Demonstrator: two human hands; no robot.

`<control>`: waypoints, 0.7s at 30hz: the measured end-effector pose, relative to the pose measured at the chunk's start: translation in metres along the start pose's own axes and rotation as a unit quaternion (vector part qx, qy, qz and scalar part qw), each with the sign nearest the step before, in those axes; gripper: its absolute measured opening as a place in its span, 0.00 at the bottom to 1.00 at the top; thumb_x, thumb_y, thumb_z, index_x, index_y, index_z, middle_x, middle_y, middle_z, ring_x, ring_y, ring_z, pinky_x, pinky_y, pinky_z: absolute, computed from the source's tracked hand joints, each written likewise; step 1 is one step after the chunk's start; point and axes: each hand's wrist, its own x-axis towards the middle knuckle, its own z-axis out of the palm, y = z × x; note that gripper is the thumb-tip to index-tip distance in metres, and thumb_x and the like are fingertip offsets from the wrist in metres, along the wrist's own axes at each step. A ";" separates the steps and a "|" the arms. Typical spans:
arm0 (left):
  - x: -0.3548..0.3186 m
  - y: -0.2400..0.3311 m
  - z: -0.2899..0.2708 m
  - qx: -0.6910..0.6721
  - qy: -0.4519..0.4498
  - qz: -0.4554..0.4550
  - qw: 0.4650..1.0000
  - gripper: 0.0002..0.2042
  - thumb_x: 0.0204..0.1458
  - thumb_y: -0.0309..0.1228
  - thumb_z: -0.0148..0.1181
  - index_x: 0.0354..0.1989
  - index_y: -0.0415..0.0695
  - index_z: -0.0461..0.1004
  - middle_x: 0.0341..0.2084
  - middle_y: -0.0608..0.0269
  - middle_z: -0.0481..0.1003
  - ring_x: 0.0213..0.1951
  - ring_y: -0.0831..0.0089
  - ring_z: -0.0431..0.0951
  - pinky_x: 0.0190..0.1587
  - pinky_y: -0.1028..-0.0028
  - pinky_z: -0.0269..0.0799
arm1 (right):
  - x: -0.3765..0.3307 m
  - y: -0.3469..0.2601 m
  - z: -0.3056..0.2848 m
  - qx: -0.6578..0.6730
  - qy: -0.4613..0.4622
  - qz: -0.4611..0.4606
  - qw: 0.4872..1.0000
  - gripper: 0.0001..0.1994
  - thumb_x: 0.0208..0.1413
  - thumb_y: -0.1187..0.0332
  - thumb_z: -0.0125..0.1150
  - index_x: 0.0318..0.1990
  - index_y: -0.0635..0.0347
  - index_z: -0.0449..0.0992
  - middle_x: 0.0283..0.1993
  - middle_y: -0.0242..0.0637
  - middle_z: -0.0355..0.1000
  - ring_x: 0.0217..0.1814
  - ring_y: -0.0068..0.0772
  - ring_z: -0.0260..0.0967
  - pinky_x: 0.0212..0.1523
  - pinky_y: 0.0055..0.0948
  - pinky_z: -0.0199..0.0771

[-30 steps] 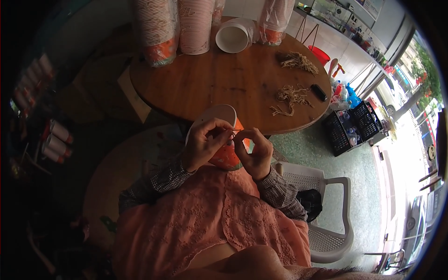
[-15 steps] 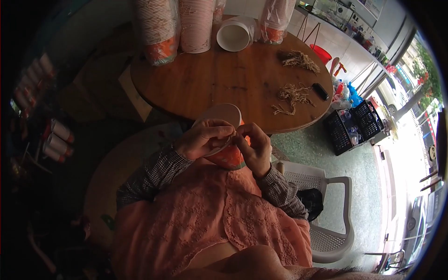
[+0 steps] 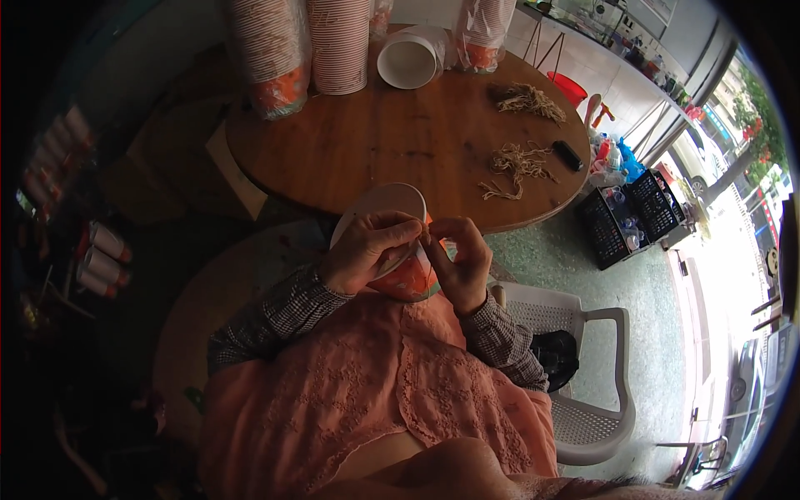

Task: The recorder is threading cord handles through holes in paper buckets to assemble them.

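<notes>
Both hands meet in front of my lap at the rim of a paper bucket (image 3: 408,279), white inside and orange-red outside, which is tilted with its opening up and to the left. My left hand (image 3: 367,252) is closed in a pinch, its fingertips over the rim. Fingertip to fingertip with it, my right hand (image 3: 460,257) pinches too. Between them is a thin string (image 3: 432,277), whose end trails down the bucket's side; fingers mostly hide it at the rim.
On the round wooden table (image 3: 358,158) lie two bundles of tan string (image 3: 525,167) and a small black object (image 3: 567,156). Tall stacks of paper buckets (image 3: 339,46) and one bucket on its side (image 3: 408,62) stand behind. A plastic chair (image 3: 617,358) and black crate (image 3: 612,225) are at right.
The view has shifted slightly. My fingertips have drawn closer together at the rim, and the string's hanging end now shows against the bucket's side.
</notes>
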 end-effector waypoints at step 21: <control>-0.008 0.006 0.001 0.394 0.040 0.234 0.888 0.04 0.56 0.24 0.56 0.36 0.37 0.74 0.30 0.66 0.75 0.31 0.83 0.73 0.38 0.82 0.70 | -0.010 0.010 -0.009 0.099 -0.056 0.056 0.992 0.06 0.53 0.84 0.56 0.38 0.68 0.72 0.38 0.36 0.72 0.40 0.24 0.71 0.44 0.22 0.73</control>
